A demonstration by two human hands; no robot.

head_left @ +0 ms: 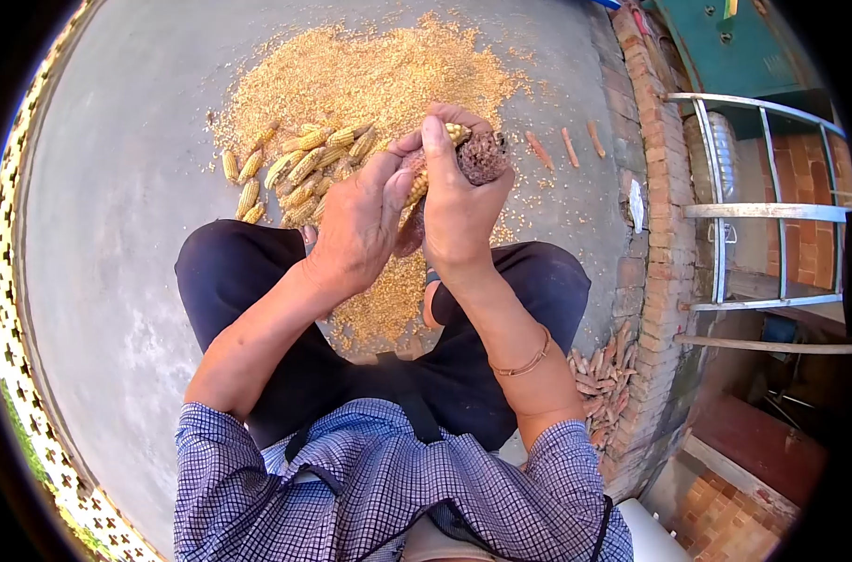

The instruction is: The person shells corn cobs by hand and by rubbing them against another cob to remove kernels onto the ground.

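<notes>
Both hands meet in front of my chest, above the loose yellow kernels (pixel 379 75). My left hand (pixel 355 220) is closed on an ear of corn (pixel 418 190), its fingers and thumb pressed against the ear. Wrapped round the same ear and a bundle of reddish-brown cobs (pixel 483 157) is my right hand (pixel 459 211), its thumb pointing up. The ear slants between the palms, partly covered by the fingers. Several unshelled ears (pixel 306 166) lie in a pile beyond my left hand, on the edge of the kernels.
Three bare cobs (pixel 570 148) lie on the concrete floor at the right. A heap of cobs (pixel 606 379) rests beside the low brick wall (pixel 667 206). Beyond it stands a metal ladder-like frame (pixel 768 212). My bent knees flank the kernels.
</notes>
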